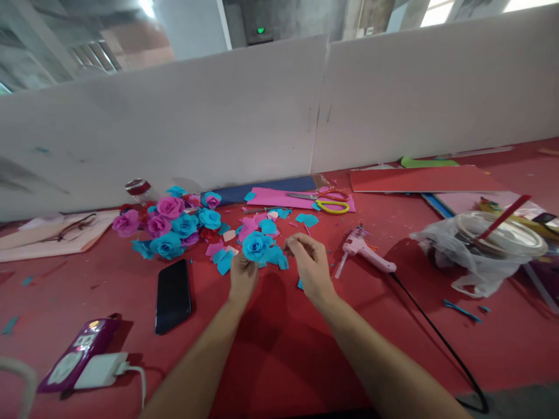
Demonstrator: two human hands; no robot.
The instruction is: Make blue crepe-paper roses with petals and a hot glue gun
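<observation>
Over the middle of the red worktop (271, 349), a blue paper flower (256, 246) faces upward in the left hand (243, 279), whose thumb and fingers are closed together on its underside. Its petals already wrap a tight centre in layers, so this bloom looks mostly formed, though whether it is complete cannot be judged from this angle. Just to its right, the right hand (311, 265) hangs apart from the flower, thumb and fingertips drawn close; whether they pinch anything small, I cannot tell.

Beneath and beyond the hands lie loose paper petals (225, 262) in blue, pink and pale tones, cut but not yet built into a bloom, so material for more appears to be left. Nearer the far edge, scissors (320, 199) rest on a piece of pink paper (271, 196), much of which looks uncut.

Left of the flower, toward the far edge, a bunch of paper flowers (186, 225) in blue, pink, purple and red seems to be the finished share, already a good number. Right of the right hand, a pink glue gun (369, 251) lies on its side, unheld, its black cord (430, 320) trailing to the near edge.
</observation>
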